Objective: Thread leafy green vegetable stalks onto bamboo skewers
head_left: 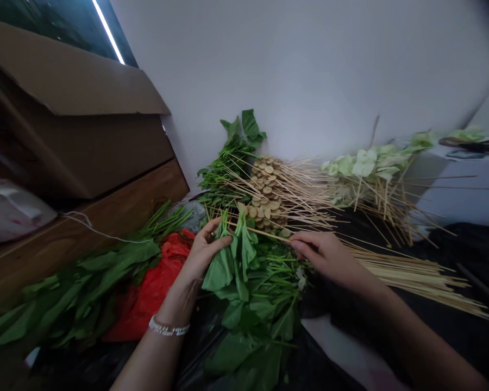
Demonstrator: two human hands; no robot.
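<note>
Between thumb and fingers, my left hand (206, 244) grips folded leafy greens (224, 266) whose stems point up. My right hand (324, 252) pinches one end of a wooden skewer (267, 233). The skewer's other end reaches the stems of the greens at my left hand; whether its tip has gone through them I cannot tell. Below my hands lies a heap of loose leafy greens (264, 309) on black plastic. Just behind, a stack of skewered round, pale yellow slices (264, 209) has its sticks pointing right.
More skewered greens (232, 163) lean near the wall. Skewered pale cabbage-like leaves (370, 163) lie at the back right, with bare skewers (415, 274) in front. A red plastic bag (157, 296), long-leaved greens (93, 282) and a cardboard box (106, 146) are on the left.
</note>
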